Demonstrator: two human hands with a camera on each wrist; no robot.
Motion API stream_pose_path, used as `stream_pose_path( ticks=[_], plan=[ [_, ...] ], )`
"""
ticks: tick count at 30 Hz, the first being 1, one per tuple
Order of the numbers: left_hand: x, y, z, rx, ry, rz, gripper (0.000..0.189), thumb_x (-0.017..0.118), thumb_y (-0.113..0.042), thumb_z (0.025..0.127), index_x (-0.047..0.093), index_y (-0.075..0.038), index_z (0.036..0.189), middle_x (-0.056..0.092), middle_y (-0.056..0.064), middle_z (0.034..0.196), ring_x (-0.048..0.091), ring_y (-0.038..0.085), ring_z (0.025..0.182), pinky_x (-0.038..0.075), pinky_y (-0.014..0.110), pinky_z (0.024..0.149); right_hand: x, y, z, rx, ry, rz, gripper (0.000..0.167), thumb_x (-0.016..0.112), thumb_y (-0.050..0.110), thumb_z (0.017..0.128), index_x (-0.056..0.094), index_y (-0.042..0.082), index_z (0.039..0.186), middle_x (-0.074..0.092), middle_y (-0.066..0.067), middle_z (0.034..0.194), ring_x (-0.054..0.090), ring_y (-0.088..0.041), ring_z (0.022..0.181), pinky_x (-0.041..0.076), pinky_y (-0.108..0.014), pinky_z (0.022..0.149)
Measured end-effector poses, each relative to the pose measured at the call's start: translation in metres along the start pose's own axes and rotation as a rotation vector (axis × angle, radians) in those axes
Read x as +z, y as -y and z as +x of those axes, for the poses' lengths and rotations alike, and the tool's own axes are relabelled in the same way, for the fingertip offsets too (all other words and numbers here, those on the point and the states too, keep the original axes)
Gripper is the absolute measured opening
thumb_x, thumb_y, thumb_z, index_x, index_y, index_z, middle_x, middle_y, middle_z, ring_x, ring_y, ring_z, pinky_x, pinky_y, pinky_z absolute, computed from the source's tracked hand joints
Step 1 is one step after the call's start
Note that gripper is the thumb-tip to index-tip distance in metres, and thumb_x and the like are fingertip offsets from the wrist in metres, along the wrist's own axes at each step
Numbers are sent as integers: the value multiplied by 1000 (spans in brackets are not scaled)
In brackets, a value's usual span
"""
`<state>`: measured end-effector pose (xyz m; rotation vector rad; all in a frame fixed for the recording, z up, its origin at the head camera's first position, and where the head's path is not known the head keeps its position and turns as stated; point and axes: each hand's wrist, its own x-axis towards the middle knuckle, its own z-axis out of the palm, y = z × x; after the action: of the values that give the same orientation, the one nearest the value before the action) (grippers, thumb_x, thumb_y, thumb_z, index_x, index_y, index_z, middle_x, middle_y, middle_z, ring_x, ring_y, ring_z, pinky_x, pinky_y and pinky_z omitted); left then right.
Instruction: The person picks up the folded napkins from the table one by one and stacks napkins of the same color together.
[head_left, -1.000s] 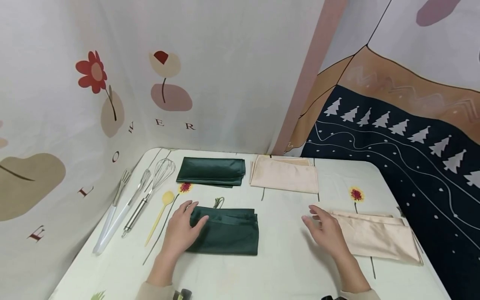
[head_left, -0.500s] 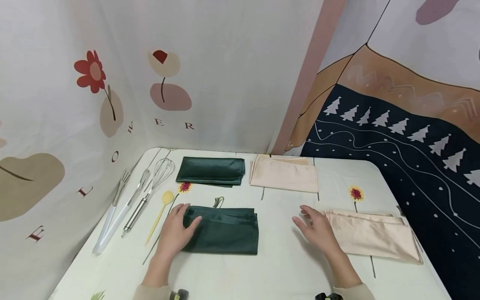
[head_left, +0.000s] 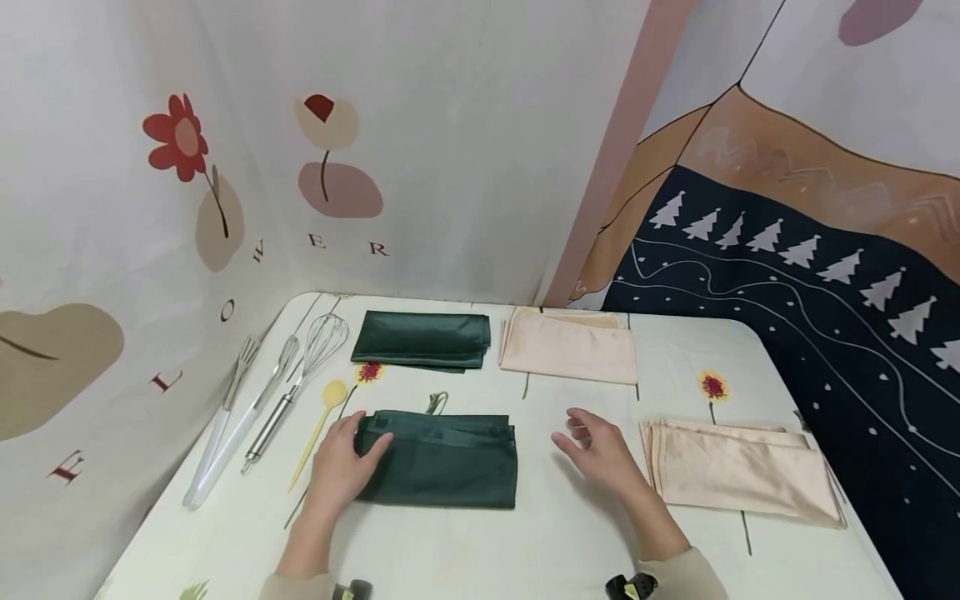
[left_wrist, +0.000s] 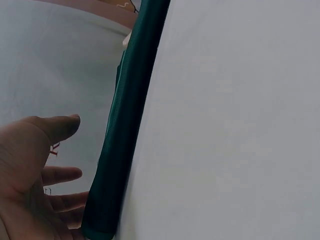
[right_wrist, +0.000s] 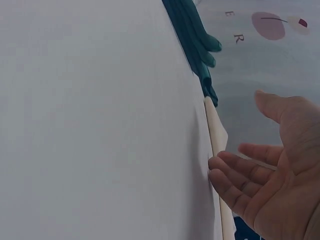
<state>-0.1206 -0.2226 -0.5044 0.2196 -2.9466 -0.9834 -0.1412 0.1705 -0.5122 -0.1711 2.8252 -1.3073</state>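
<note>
In the head view a folded dark green cloth lies flat near the middle of the table, a thin cord loop showing behind its back edge. My left hand is at its left end, thumb over the cloth and fingers along the edge. The left wrist view shows the thumb apart from the green cloth and the fingertips right at its end. My right hand, fingers loosely bent and holding nothing, hovers between this cloth and a folded beige cloth. Nothing lies in its palm in the right wrist view.
Behind lie another folded green cloth and another beige one. On the left are a whisk, a yellow spoon and two utensils with pale handles. Printed curtains stand right behind the table.
My right hand has moved left, away from the beige cloth toward the green one. The left hand has slid a little left to the green cloth's end. The cloths have stayed put.
</note>
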Motion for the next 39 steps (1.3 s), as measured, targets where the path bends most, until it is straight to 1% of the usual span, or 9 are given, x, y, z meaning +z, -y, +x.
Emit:
stream_pose_path(
  ticks=[6, 13, 19, 22, 25, 28, 31, 35, 39],
  plan=[
    [0, 9, 5, -20, -32, -29, 71, 77, -30, 90, 48, 11, 140, 63, 30, 118, 63, 44, 109, 48, 58, 95, 15, 10, 6, 2, 27, 66, 49, 77, 25, 92, 63, -2, 130, 70, -10, 110, 69, -20, 94, 57, -40, 83],
    [-4, 9, 6, -50, -11, -42, 69, 84, -24, 83, 53, 14, 132, 65, 26, 107, 63, 38, 97, 51, 55, 88, 31, 19, 12, 9, 56, 80, 46, 78, 26, 91, 66, -1, 125, 70, -4, 103, 68, -14, 88, 56, -36, 78],
    [-4, 9, 4, -67, -17, -63, 63, 86, -18, 80, 57, 14, 126, 65, 24, 103, 62, 34, 92, 52, 53, 85, 38, 26, 13, 25, 97, 111, 50, 78, 30, 91, 65, -3, 126, 72, -5, 104, 69, -16, 90, 57, -37, 80],
    [-3, 9, 4, -83, -16, -80, 63, 86, -17, 81, 57, 14, 127, 65, 25, 104, 61, 35, 93, 52, 53, 86, 40, 31, 13, 41, 150, 159, 54, 76, 32, 92, 62, -4, 130, 73, -8, 108, 71, -20, 94, 58, -38, 82],
    [-2, 8, 5, -115, 6, -96, 67, 85, -19, 81, 55, 14, 131, 65, 29, 113, 62, 41, 102, 51, 55, 92, 43, 35, 13, 61, 208, 194, 57, 74, 33, 93, 60, -6, 132, 72, -11, 112, 71, -23, 99, 58, -38, 83],
    [-2, 6, 5, -154, 34, -116, 71, 84, -23, 82, 52, 14, 134, 62, 33, 122, 59, 47, 114, 48, 58, 98, 46, 39, 14, 82, 245, 200, 57, 74, 35, 93, 61, -6, 132, 71, -14, 115, 70, -26, 102, 58, -39, 84],
    [0, 5, 6, -179, 47, -136, 73, 83, -27, 84, 51, 12, 135, 61, 34, 126, 56, 49, 119, 45, 59, 101, 49, 43, 16, 99, 257, 186, 60, 73, 38, 93, 61, -6, 132, 70, -16, 116, 69, -26, 104, 58, -40, 85],
    [1, 3, 6, -183, 52, -184, 74, 81, -34, 86, 50, 9, 137, 59, 34, 128, 55, 50, 122, 45, 60, 101, 52, 47, 17, 130, 276, 240, 65, 73, 37, 94, 56, -10, 135, 71, -14, 100, 70, -21, 80, 58, -36, 73],
    [1, 2, 5, -201, 71, -259, 73, 77, -38, 89, 48, 4, 140, 58, 33, 129, 53, 49, 123, 45, 60, 101, 56, 50, 18, 179, 292, 340, 70, 70, 38, 96, 49, -13, 139, 65, -6, 74, 56, -15, 52, 51, -29, 56]
  ],
)
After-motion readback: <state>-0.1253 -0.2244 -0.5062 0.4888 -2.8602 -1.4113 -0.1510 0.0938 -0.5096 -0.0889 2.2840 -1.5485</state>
